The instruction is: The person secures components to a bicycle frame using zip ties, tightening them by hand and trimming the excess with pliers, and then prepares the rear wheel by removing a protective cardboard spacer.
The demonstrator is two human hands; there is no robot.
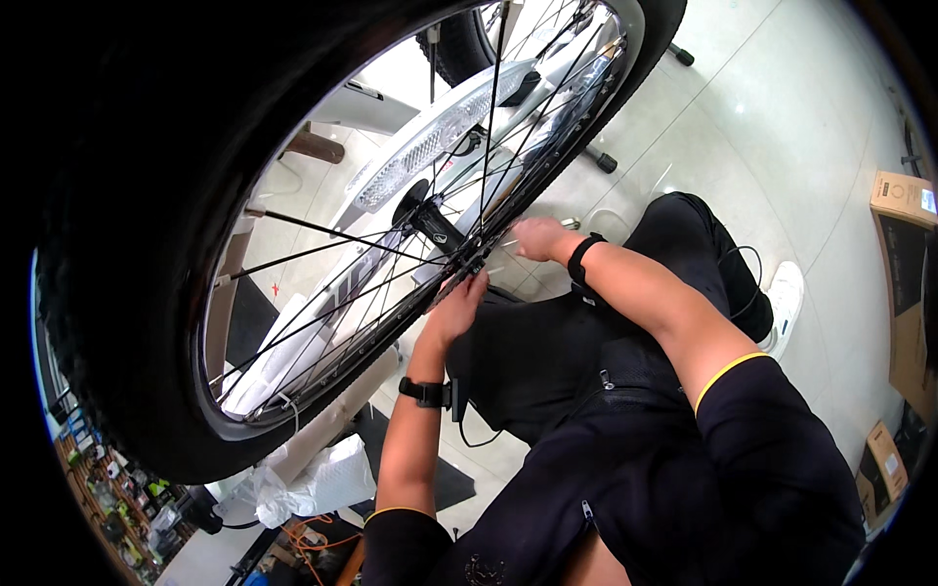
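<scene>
A bicycle wheel (230, 428) with a thick black tyre and black spokes fills the upper left. In its middle sits a black hub (430, 223), with dark sprockets (469, 262) on the side toward me. My left hand (459, 306) is at the lower side of the sprockets, its fingers partly hidden by the wheel. Just right of the sprockets, my right hand (540, 238) is closed with the fingers curled. A bit of shiny metal shows beside that fist; what the hand holds is too small to make out.
A clear reflector strip (420, 137) crosses the spokes. Behind it stand a white frame and another tyre (459, 51). Crumpled white wrapping (337, 477) lies below the wheel. Cardboard boxes (904, 283) stand at the right edge. Small goods fill a shelf (112, 503) at lower left.
</scene>
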